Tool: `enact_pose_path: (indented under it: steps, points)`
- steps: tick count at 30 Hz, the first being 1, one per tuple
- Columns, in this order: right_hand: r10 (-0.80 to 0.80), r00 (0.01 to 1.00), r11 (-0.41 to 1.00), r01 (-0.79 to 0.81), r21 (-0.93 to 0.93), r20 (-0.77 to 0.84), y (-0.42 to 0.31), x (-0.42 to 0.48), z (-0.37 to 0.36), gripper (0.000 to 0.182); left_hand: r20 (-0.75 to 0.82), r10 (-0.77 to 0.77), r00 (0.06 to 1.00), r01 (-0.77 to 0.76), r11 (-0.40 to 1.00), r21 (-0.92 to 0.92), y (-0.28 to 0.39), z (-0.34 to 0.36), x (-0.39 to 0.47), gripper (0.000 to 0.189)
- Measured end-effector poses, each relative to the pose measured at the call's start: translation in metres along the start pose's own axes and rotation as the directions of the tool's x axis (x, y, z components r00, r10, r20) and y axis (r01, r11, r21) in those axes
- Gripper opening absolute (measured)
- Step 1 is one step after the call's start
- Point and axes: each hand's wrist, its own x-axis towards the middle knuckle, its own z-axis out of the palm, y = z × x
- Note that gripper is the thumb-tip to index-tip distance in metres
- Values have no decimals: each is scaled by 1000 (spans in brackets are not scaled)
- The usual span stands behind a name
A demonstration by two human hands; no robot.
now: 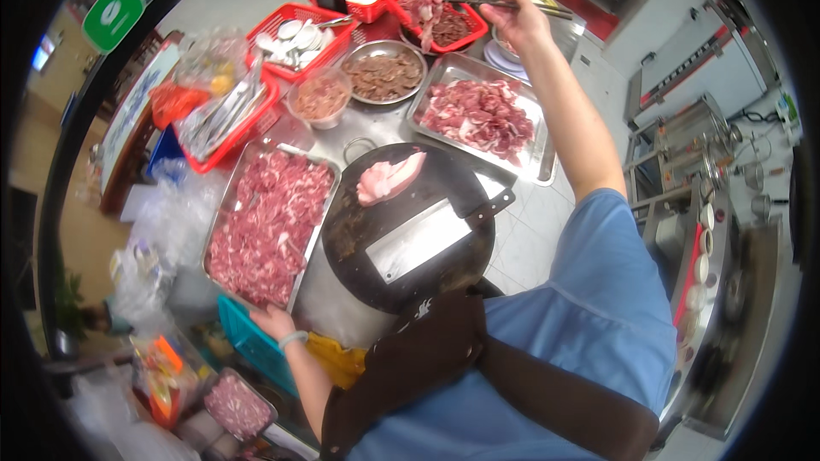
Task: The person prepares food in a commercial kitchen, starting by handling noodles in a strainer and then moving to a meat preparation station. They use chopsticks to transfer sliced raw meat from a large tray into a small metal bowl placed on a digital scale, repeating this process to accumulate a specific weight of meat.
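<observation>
My right hand [522,19] reaches to the far side of the table, closed around dark chopsticks [557,11]. Their tips meet a strip of raw meat [428,27] that hangs over the near side of a red plastic basket [482,27] holding darker meat. At lower left, my left hand [274,322] is by the near end of a metal tray [332,174] of sliced raw meat and the rim of a teal plastic basket [240,333]; its fingers are partly hidden. A cleaver [416,240] and a pale piece of fatty meat [389,178] lie on the round dark chopping board [349,246].
Beyond the board stand a second metal tray [541,157] of sliced meat, a steel bowl [384,100] of brown meat and a plastic tub [319,116]. Red baskets [300,75] with white spoons and utensils line the far left. Plastic bags [186,211] crowd the left side.
</observation>
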Motion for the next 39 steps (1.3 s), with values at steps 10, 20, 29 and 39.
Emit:
enact_pose_path:
  steps: [10, 20, 29, 39]
  points:
    - [-306, 926, 937, 253, -239, -220, -43, 86, -115, 35, 30, -38, 999, 37, 999, 26, 18, -7, -2, 47]
    - [-435, 865, 648, 108, -754, -249, -25, 95, -193, 27, 33, -100, 994, 96, 990, 106, 17, -11, 0, 50]
    - [-573, 808, 578, 279, -767, -138, -22, 98, -172, 32, 17, -117, 993, 115, 988, 100, 19, -8, 0, 50]
    - [-561, 747, 697, 196, -690, -355, 17, 136, -200, 27, 62, -133, 989, 117, 970, 215, 30, -6, 4, 51]
